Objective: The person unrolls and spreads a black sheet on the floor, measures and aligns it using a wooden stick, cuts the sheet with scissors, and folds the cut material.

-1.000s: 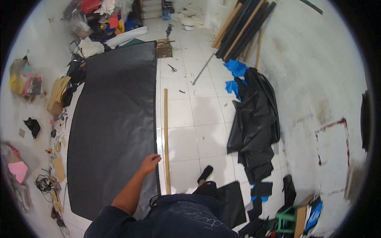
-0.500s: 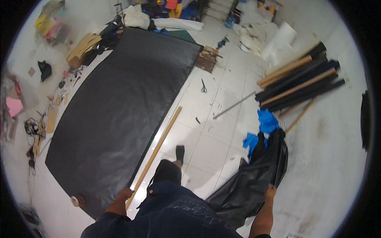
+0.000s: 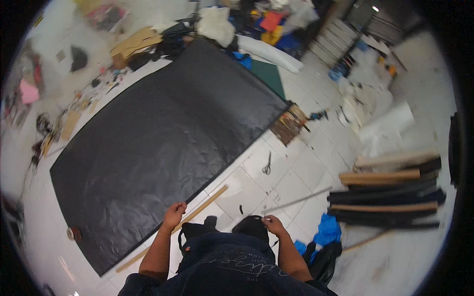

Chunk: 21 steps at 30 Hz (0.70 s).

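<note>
A large black sheet with a smooth, leather-like surface lies spread over the floor on the left. My left hand is over its near right edge, fingers loosely bent and slightly apart; whether they touch the sheet I cannot tell. Beside that edge lies a long tan tube, partly hidden by my left arm. My right hand is in front of my body next to my dark-clad knee, fingers loosely bent with nothing visible in them. A crumpled black sheet lies to the right of my right arm, mostly cut off from sight.
Scissors and a thin metal rod lie on the white tiles ahead. Several black and tan rolls are stacked at the right, near blue plastic. A roll of tape sits at the sheet's left edge. Clutter lines the far wall.
My right hand has let go of the crumpled black sheet and come in toward my body. My left hand has moved forward along the spread sheet's edge. The view has turned to the right.
</note>
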{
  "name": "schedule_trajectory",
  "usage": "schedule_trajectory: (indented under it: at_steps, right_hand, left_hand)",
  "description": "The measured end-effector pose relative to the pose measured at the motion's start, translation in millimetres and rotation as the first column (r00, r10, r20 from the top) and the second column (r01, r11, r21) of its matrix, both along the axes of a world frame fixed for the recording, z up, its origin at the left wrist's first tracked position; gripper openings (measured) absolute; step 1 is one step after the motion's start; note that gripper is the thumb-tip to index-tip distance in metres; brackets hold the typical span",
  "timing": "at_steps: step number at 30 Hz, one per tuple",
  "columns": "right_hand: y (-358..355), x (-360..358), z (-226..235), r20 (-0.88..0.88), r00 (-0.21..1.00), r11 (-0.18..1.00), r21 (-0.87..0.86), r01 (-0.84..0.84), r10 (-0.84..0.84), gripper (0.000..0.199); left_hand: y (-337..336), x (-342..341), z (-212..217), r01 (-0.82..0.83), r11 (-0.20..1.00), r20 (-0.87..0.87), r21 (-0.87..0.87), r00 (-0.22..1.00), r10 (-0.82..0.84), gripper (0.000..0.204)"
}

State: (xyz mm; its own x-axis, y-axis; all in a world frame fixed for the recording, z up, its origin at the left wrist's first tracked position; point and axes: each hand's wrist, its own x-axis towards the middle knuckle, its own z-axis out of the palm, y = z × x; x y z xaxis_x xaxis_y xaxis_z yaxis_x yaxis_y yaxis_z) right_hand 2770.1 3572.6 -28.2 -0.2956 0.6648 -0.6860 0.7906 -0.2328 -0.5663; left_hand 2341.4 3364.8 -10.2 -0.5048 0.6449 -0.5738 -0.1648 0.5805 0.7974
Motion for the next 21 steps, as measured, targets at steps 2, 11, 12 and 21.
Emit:
schedule_trajectory:
  at_steps: [2,11,12,21]
  right_hand:
    - [57.1,11.4,-18.9,0.039,0.995,0.996,-0.018,-0.09,0.091,0.045]
    - [371.9,23.0,-155.8,0.231,0.919,0.927,-0.278,-0.252,0.319,0.033]
    - [436.8,60.8,-196.4,0.168,0.881,0.896,-0.081,-0.436,0.443,0.033]
    - [625.3,-41.8,-409.5,0.264,0.857,0.862,0.139,-0.488,0.442,0.035]
  left_hand:
    - [32.5,7.5,5.9,-0.125,0.992,0.011,0.011,0.992,0.125,0.033]
    - [77.5,83.4,-159.9,-0.688,0.701,-0.022,-0.187,0.717,0.697,0.028]
    - [105.5,96.3,-194.0,-0.697,0.69,0.04,-0.195,0.698,0.715,0.026]
    - [175.2,115.7,-445.9,-0.534,0.757,0.083,-0.376,0.794,0.602,0.034]
